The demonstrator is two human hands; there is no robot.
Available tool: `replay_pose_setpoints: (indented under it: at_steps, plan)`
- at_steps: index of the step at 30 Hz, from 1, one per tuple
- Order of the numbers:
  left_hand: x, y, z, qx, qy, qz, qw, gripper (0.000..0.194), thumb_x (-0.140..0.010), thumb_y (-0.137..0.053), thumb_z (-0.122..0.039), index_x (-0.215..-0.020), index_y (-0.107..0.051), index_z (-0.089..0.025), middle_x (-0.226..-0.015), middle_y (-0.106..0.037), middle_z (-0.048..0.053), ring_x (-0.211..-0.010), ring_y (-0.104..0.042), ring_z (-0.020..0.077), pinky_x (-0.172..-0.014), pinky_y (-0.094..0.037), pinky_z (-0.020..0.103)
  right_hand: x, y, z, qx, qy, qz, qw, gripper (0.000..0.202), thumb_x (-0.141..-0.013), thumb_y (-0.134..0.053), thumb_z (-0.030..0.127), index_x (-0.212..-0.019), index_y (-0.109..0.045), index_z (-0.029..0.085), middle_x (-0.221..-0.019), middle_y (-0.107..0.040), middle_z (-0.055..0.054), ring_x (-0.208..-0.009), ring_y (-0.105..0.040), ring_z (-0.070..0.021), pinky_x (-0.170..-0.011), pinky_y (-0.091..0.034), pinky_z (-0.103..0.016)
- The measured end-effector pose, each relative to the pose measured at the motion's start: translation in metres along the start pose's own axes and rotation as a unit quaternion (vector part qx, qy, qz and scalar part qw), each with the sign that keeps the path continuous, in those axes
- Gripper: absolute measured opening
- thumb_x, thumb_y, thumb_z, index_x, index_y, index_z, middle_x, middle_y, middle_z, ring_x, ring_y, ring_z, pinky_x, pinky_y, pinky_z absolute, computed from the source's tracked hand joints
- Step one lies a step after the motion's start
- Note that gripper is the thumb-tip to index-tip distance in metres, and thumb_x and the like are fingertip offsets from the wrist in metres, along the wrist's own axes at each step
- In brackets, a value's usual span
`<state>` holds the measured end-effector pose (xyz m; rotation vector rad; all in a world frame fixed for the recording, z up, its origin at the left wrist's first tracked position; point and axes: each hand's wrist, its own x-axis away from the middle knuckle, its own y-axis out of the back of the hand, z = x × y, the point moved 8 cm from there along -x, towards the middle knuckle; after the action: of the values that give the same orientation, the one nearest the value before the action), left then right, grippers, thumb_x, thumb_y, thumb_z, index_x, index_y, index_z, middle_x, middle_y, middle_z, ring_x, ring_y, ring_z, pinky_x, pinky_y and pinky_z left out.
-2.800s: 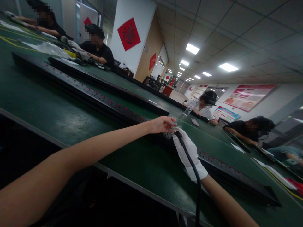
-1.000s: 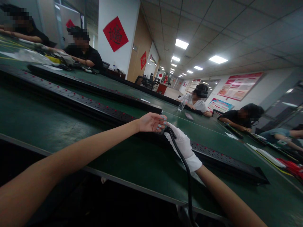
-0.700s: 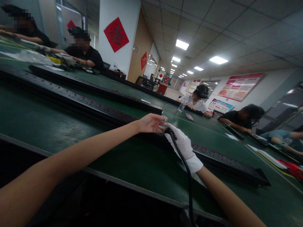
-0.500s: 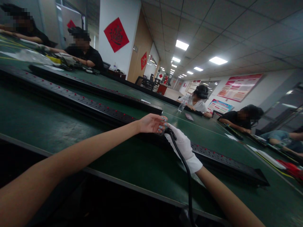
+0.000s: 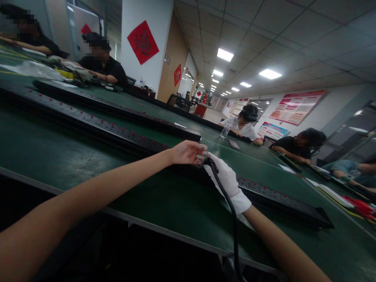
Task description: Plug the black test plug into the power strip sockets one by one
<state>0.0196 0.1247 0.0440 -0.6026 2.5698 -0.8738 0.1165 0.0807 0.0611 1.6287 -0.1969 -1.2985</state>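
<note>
Above the green table, my two hands meet over a long black strip [image 5: 117, 129] with rows of red dots and small dark slots. My right hand [image 5: 225, 178], in a white glove, grips the end of a thick black cable [image 5: 233, 227], whose dark plug-like head [image 5: 210, 161] pokes out by the thumb. The cable runs down past the table's front edge. My left hand [image 5: 187, 152], bare with pale blue nails, has its fingers curled against the cable's head; what they pinch, if anything, is hidden.
A second black strip [image 5: 123, 111] lies behind the first. Further back are a plastic bag [image 5: 38, 69], a water bottle [image 5: 225, 130] and a paper sheet [image 5: 286, 168]. Several people sit around the table. The table edge [image 5: 173, 237] crosses in front of me.
The view has shifted very slightly. Both hands stay in the same place at the cable's head, with hardly any visible movement.
</note>
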Motion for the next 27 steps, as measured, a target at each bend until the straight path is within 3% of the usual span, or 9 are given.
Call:
replay_pose_setpoints:
  at_steps: [13,27]
  plan:
    - [-0.003,0.008,0.0,-0.004,-0.012,-0.019,1.0,0.008,-0.075,-0.054,-0.012,-0.082,-0.054,-0.011,-0.07,-0.049,0.001,-0.058,-0.043,0.0079,-0.057,-0.039,0.022,-0.001,0.003,0.004,-0.008,0.016,-0.006,1.0,0.046,-0.083,-0.05,0.03,-0.128,-0.043,0.026,-0.11,-0.061,-0.004,-0.092,-0.061,-0.0173,-0.078,-0.05,-0.028]
    - [-0.004,0.02,-0.008,-0.011,-0.063,-0.065,0.996,0.015,-0.069,-0.052,-0.005,-0.082,-0.055,-0.012,-0.069,-0.05,0.001,-0.058,-0.044,0.008,-0.057,-0.04,0.022,0.0,0.002,0.004,-0.044,0.024,-0.001,0.999,0.042,-0.086,-0.046,0.025,-0.128,-0.043,0.025,-0.12,-0.056,-0.002,-0.105,-0.056,-0.0157,-0.093,-0.045,-0.029]
